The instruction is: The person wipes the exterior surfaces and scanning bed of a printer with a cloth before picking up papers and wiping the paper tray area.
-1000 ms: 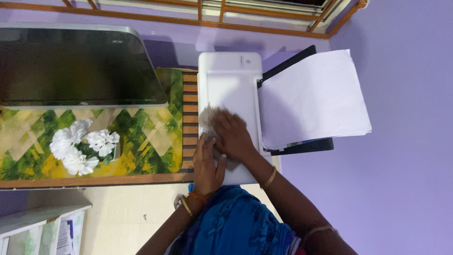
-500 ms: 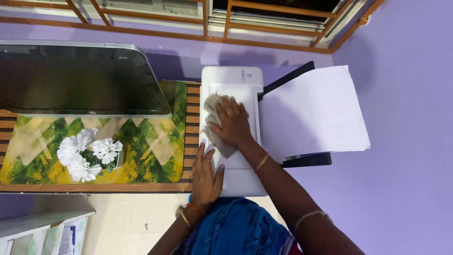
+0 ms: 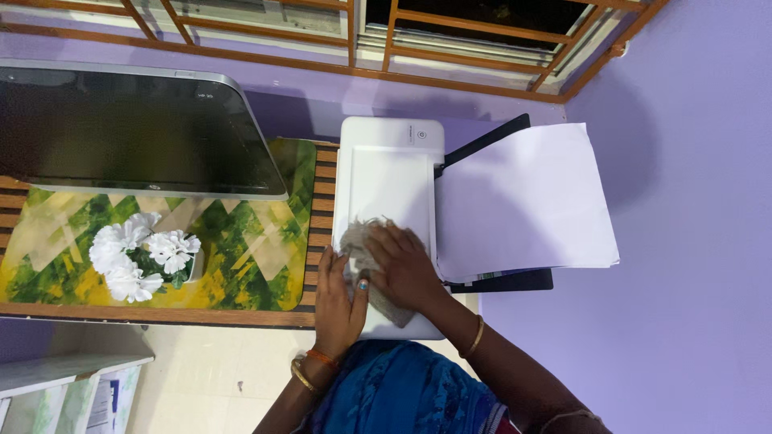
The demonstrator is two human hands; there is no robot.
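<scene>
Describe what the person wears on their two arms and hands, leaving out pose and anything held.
Both forearms are bare, with no sleeves in view. The left hand has two bangles at the wrist, one orange-red and one gold, and a dab of blue on the thumbnail. The right hand has one thin gold bangle at the wrist. A blue patterned garment shows below the arms.

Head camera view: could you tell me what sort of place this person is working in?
Probably a home office or small workroom: a white printer loaded with paper stands beside a dark monitor on a wooden desk, under a wood-framed window.
</scene>
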